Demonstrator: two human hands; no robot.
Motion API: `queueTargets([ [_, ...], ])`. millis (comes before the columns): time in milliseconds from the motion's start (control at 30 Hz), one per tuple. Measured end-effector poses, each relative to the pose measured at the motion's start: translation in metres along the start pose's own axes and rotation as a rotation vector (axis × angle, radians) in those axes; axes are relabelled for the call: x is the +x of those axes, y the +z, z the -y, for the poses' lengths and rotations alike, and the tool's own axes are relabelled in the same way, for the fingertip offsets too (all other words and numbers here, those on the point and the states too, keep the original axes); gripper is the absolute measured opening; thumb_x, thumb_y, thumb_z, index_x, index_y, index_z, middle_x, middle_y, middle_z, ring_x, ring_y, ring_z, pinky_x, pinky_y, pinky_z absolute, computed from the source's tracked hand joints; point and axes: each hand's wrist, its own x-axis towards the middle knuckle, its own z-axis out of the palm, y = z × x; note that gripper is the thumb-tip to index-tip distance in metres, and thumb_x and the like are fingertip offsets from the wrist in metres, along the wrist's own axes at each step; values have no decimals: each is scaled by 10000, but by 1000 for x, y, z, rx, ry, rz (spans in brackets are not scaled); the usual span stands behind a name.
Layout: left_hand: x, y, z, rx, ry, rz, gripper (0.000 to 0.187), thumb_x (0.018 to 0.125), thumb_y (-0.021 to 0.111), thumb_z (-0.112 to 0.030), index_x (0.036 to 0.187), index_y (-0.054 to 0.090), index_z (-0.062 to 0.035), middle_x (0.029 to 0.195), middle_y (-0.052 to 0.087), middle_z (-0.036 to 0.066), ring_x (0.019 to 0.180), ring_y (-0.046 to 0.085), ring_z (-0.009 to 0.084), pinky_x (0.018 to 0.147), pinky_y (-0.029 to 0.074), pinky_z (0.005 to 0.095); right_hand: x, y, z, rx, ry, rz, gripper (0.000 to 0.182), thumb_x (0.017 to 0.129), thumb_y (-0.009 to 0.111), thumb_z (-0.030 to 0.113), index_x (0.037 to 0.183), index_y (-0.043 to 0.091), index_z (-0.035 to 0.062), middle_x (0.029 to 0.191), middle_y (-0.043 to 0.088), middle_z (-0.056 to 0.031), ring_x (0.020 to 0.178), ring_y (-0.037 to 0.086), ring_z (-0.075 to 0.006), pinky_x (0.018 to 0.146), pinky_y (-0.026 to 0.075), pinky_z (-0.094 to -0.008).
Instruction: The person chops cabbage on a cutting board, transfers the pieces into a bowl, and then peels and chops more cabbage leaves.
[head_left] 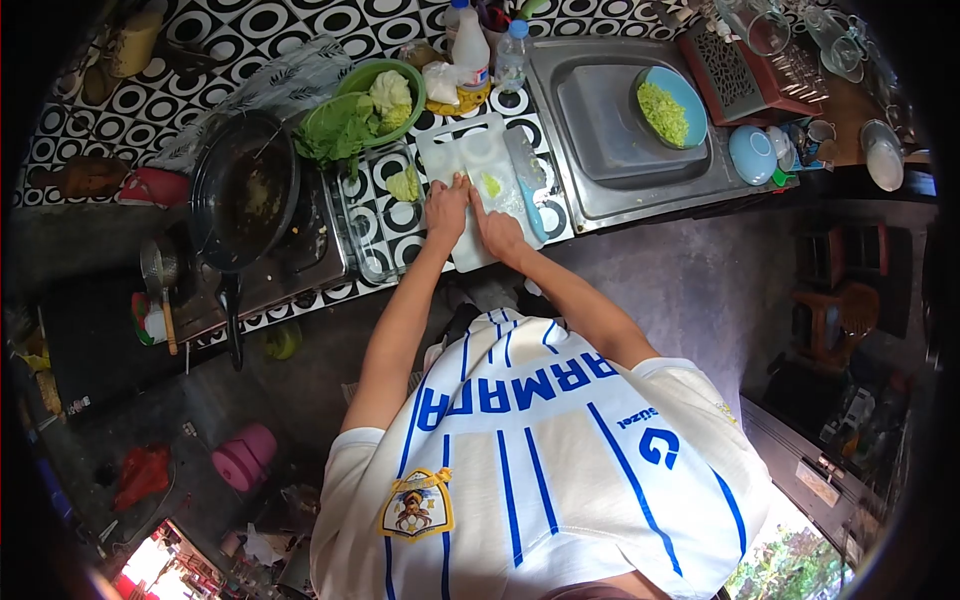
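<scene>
My left hand point(446, 212) rests on a white cutting board point(468, 250), fingers bent and pressed together. Close beside it, my right hand point(497, 228) has its fingertips nearly against the left ones. Whatever is between the fingers is too small to make out. A bit of chopped green vegetable point(490, 184) lies just above my right hand. Along the board's right side lies a knife point(530, 190) with a light blue handle. Left of the board, a pale green leaf piece point(403, 184) sits by a clear glass dish point(372, 250).
A green bowl point(415, 90) of leafy vegetables stands behind. At left, a black pan point(245, 190) sits on the stove. Bottles point(470, 50) stand at the back. Right, the metal sink point(590, 200) has a blue bowl point(690, 95) of chopped greens point(662, 112) on an overturned grey basin point(600, 120).
</scene>
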Motion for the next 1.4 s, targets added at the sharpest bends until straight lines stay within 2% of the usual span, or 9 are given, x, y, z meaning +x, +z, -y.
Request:
queueTargets([
  [100, -1, -5, -2, 26, 1, 15, 338, 953, 569, -252, 1274, 645, -174, 1248, 647, 89, 997, 600, 279, 818, 543, 376, 5, -5, 6, 6, 21, 34, 857, 851, 560, 64, 1569, 96, 16, 875, 699, -231, 788, 705, -376, 715, 572, -470],
  [200, 5, 3, 2, -8, -79, 67, 318, 1006, 496, -283, 1274, 643, -197, 1071, 634, 151, 953, 619, 301, 801, 544, 395, 4, -21, 10, 8, 53, 117, 869, 851, 572, 74, 1573, 90, 25, 938, 698, -238, 856, 705, -379, 770, 571, -465],
  [300, 5, 8, 6, -28, -62, 67, 310, 1031, 456, -289, 1266, 644, -216, 938, 583, 156, 930, 628, 319, 782, 545, 406, 0, -26, 14, 11, 69, 159, 884, 849, 582, 80, 1577, 81, 38, 980, 695, -239, 898, 702, -382, 807, 567, -461],
  [467, 4, -4, 2, 30, -38, 89, 307, 997, 509, -298, 1263, 638, -217, 1117, 639, 108, 983, 615, 287, 795, 554, 394, -2, -25, 13, 27, 85, 157, 883, 858, 568, 83, 1582, 62, 57, 996, 690, -245, 911, 700, -387, 823, 565, -462],
  [600, 5, -7, -3, 61, -81, 152, 349, 945, 593, -283, 1288, 617, -225, 1250, 642, 20, 1049, 594, 259, 815, 559, 385, -2, -11, -1, 79, 45, 105, 871, 853, 530, 83, 1584, 56, 86, 913, 678, -301, 813, 690, -443, 748, 556, -521],
  [700, 4, -4, 0, 19, -23, 71, 415, 912, 649, -270, 1317, 590, -205, 1063, 681, 91, 1044, 594, 301, 791, 560, 427, -4, -8, -5, 87, 45, 112, 871, 854, 525, 83, 1584, 50, 94, 896, 675, -309, 807, 687, -453, 739, 552, -531],
  [1000, 5, 1, 0, 74, -44, 138, 478, 901, 659, -281, 1364, 559, -219, 1367, 588, 9, 1092, 569, 271, 861, 559, 405, -23, 0, -4, 119, 30, 77, 855, 876, 515, 105, 1583, 36, 85, 856, 666, -325, 777, 679, -462, 721, 544, -549],
  [1200, 2, -2, -3, 58, -40, 98, 473, 883, 678, -234, 1345, 587, -193, 1385, 590, 7, 1092, 562, 255, 883, 531, 364, -54, 9, 0, 125, 25, 40, 879, 865, 529, 99, 1583, 22, 82, 822, 666, -315, 727, 676, -453, 694, 542, -548],
  [1400, 0, 1, -3, 60, -30, 72, 479, 878, 681, -230, 1345, 588, -185, 1389, 587, 6, 1100, 557, 260, 886, 529, 375, -72, 21, 2, 84, 36, 18, 902, 846, 541, 89, 1584, 23, 82, 755, 670, -286, 650, 674, -435, 640, 547, -533],
])
